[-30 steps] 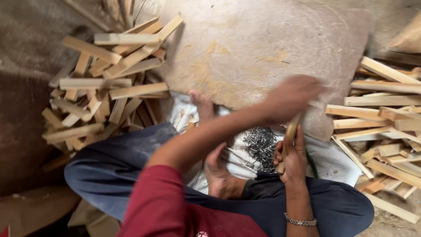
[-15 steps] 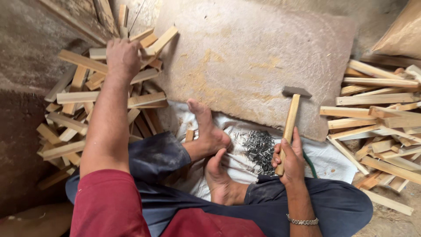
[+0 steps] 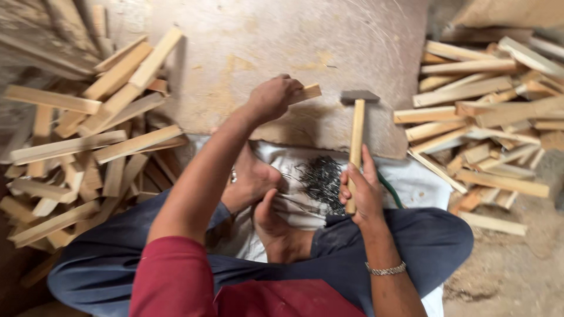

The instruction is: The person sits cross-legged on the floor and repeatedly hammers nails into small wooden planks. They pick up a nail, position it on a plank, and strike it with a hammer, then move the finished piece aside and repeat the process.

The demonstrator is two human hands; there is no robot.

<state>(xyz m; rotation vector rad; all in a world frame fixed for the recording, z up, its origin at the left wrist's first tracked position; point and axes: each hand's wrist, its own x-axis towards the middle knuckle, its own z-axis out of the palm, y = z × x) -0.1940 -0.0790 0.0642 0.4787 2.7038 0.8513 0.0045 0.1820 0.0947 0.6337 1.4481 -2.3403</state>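
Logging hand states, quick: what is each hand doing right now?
Left hand: closed on a short wooden stick.
Right hand: closed around the hammer handle.

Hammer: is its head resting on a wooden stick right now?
No, the hammer held by the right hand has its head on the bare slab.

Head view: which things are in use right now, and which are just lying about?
In use:
left hand gripping short pale wood strip
right hand holding wooden-handled hammer
flat stone slab

Lying about:
dark nail pile on white cloth
left strip heap
right strip heap
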